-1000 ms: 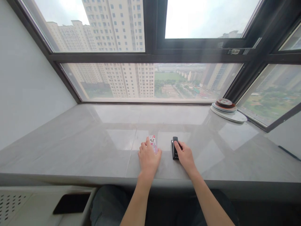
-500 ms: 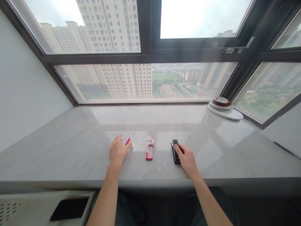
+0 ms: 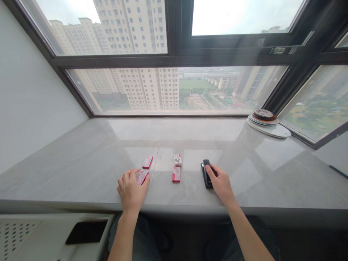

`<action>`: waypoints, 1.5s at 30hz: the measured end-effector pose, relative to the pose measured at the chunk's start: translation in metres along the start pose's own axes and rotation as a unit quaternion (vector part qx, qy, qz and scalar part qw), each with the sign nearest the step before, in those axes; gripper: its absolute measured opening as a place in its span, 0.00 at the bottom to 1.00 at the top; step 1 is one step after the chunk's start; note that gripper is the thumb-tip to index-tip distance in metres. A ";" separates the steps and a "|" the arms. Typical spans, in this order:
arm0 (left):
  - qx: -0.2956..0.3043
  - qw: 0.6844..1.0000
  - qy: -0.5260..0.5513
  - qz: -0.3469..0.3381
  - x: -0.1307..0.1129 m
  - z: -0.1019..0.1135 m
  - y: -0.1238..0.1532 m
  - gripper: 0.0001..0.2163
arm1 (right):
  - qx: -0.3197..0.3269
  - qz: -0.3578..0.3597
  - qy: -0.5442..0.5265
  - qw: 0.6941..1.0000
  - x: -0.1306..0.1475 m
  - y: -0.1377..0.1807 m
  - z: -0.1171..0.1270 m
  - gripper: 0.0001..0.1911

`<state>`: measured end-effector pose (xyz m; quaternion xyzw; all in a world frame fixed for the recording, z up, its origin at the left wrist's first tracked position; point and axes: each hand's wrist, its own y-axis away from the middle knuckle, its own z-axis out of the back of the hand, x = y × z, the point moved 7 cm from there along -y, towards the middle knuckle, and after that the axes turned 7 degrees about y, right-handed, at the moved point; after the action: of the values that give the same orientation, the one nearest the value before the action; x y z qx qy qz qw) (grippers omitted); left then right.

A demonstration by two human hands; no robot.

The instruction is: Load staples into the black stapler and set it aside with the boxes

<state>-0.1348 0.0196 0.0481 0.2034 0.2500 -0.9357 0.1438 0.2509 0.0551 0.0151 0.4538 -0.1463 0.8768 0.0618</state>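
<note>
My left hand [image 3: 132, 190] closes around a small red-and-white box [image 3: 142, 177] on the grey stone ledge, thumb on its right side and fingers on its left. Just beyond it lies a similar box [image 3: 147, 162], untouched. Between my hands, a white box with a dark picture on top [image 3: 177, 160] touches the far end of another red-and-white box [image 3: 176, 174]. My right hand [image 3: 221, 183] grips a black stapler [image 3: 207, 174] from its right side, thumb over the top. The stapler rests on the ledge, pointing away from me.
A stack of plates [image 3: 268, 125] stands at the far right corner by the dark window frame [image 3: 174, 61]. Below the ledge [image 3: 89, 174] at the left is a white perforated panel [image 3: 40, 239] with a dark rectangular recess. My legs are under the ledge.
My left hand has let go of the farther red-and-white box and moved toward me, onto the nearer one. My right hand stays on the stapler. The view has shifted slightly.
</note>
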 end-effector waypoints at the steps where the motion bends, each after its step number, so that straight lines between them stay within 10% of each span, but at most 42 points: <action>1: -0.003 1.000 0.012 -0.011 -0.012 0.000 0.004 0.16 | -0.002 -0.001 0.000 1.000 0.000 0.000 0.000 0.29; 9: 0.140 0.969 0.133 -0.155 -0.127 -0.057 0.035 0.18 | 0.002 -0.005 -0.024 1.000 -0.001 0.001 -0.003 0.33; 14: 0.119 0.981 0.095 -0.120 -0.123 -0.070 0.026 0.31 | 0.003 0.003 -0.028 1.000 0.003 0.005 -0.001 0.29; 21: 0.204 0.950 0.134 -0.196 -0.121 -0.058 0.049 0.15 | 0.049 0.123 0.039 0.990 0.040 0.004 0.005 0.15; 32: 0.288 0.902 0.166 -0.277 -0.127 -0.048 0.061 0.26 | 0.132 0.210 0.053 0.967 0.105 0.012 -0.057 0.14; 39: 0.281 0.911 0.146 -0.262 -0.111 -0.051 0.060 0.31 | 0.048 0.077 -0.140 0.986 0.093 -0.006 -0.065 0.14; 45: 0.296 0.905 0.167 -0.257 -0.104 -0.051 0.056 0.30 | -0.031 -0.141 -0.383 0.913 0.005 -0.005 -0.016 0.19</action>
<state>-0.0073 0.0175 0.0318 0.3185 0.0254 -0.9234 -0.2126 0.2367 0.0643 0.0120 0.7683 -0.1204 0.6132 0.1385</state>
